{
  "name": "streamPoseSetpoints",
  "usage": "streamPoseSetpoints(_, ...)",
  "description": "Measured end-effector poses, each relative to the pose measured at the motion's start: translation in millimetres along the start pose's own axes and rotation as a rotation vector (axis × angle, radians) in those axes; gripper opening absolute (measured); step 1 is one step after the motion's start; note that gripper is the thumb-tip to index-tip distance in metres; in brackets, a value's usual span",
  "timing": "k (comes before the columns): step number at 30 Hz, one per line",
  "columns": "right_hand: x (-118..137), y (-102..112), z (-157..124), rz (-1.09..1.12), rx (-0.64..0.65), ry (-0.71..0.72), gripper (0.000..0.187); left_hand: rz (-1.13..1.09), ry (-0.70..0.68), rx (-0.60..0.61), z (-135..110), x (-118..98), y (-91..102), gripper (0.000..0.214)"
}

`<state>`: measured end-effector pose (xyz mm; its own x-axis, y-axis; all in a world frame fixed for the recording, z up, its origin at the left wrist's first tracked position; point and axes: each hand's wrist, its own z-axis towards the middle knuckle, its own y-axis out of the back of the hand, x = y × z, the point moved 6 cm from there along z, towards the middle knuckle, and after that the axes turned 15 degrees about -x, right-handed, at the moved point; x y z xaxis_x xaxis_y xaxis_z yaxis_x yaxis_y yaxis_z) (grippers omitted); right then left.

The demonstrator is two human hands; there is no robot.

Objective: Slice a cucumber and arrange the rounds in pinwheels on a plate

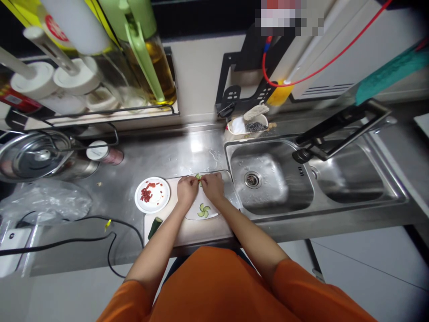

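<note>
Here, left hand (pixel 187 188), right hand (pixel 213 185) on cucumber slices (pixel 199 177), beside sink rim (pixel 228 167).

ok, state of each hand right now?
Left hand: closed, pinching the cucumber slices.
Right hand: closed, pinching the same cucumber slices.

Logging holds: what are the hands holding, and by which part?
The left hand and right hand together pinch a cucumber slice at their fingertips, above the plate's far end; which part is too small to tell.
</note>
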<state>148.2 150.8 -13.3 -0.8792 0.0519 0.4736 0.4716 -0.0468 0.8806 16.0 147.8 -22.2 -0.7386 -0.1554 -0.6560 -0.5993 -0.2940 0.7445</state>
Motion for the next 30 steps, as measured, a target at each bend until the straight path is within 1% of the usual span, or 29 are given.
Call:
streamPoseSetpoints(5, -1.2, 2.0, -0.7, -0.004, 0.0, -0.012, 0.023, -0.008, 0.005, 0.009, -0.3, 1.2, 0.1, 0.017)
streamPoseSetpoints(15, 1.1, -3.0, 0.2, -0.002, 0.038, -0.043, 0.026, -0.032, -0.015, -0.015, -0.8, 1.0, 1.2, 0.016)
streamPoseSetpoints(23, 1.1, -3.4, 4.4, 0.0, 0.054, -0.115, 0.026, -0.082, -0.042, -0.027, -5.0, -1.0, 4.9, 0.016)
streamPoseSetpoints(30, 2.2, -0.3, 3.7, -0.009, 0.055, -0.112, 0.026, -0.027, -0.048, -0.005, -4.8, -0.9, 0.6, 0.018)
